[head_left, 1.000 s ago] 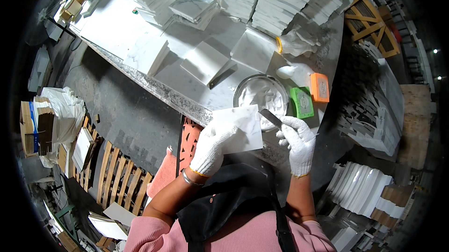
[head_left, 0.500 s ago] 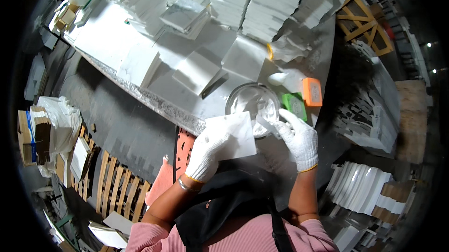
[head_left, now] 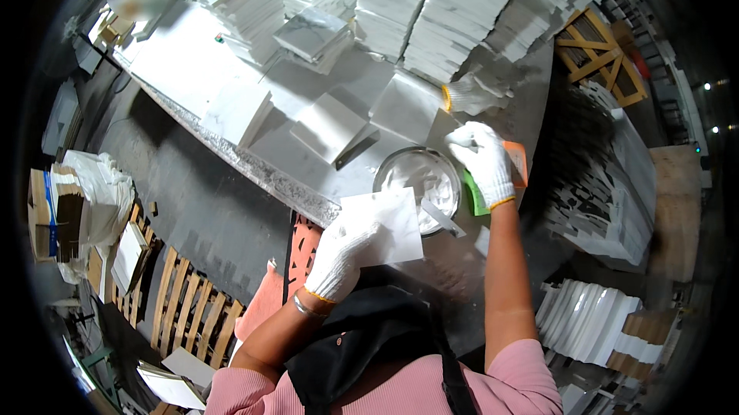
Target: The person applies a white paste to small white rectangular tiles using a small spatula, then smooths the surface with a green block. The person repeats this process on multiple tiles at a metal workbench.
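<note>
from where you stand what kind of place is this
Probably a tile or stone workshop. Tall stacks of white square tiles crowd the long grey workbench, a round metal bowl of white paste sits by the gloved hands, and slatted wooden pallets lie on the floor.

So there's two gloved hands, left (head_left: 344,255) and right (head_left: 483,159), one white tile (head_left: 387,224) held, one round bowl (head_left: 419,184) of white paste, one spare glove (head_left: 471,94), plus countless stacked tiles (head_left: 443,15).
</note>
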Demonstrator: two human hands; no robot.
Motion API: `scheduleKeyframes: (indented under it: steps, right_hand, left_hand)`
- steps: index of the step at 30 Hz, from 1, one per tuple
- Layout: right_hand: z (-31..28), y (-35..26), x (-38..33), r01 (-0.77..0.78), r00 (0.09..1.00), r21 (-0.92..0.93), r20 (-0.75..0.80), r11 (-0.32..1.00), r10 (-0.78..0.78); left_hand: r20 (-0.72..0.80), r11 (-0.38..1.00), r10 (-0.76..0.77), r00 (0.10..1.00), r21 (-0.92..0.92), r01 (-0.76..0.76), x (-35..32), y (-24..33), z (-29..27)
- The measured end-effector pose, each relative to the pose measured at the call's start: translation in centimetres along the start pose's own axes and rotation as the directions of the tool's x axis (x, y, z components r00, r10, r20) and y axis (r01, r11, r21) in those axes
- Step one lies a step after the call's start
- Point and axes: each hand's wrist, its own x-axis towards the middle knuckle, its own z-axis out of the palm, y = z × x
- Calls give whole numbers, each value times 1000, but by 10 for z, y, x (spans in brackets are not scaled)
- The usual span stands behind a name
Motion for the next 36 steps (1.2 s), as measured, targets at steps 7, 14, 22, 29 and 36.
scheduleKeyframes:
  steps: [7,14,22,29,36]
  right_hand:
    - [-33,-51,-69,-37,991,199,131,979,11]
    - [-52,-89,-109,-33,969,137,247,990,-2]
    - [-55,-111,-113,82,963,-7,256,997,-78]
    - [-55,-115,-110,199,945,-75,280,977,-171]
    - [-55,-119,-110,187,955,-97,251,977,-158]
  left_hand:
    - [28,998,31,999,57,-33,-1,-1,-2]
    - [46,998,50,998,33,-51,-6,-2,0]
    - [78,999,22,997,-29,-20,-13,-1,-12]
    - [77,1000,23,997,-16,-22,-18,3,-9]
    - [71,1000,27,997,-16,-26,-17,1,-10]
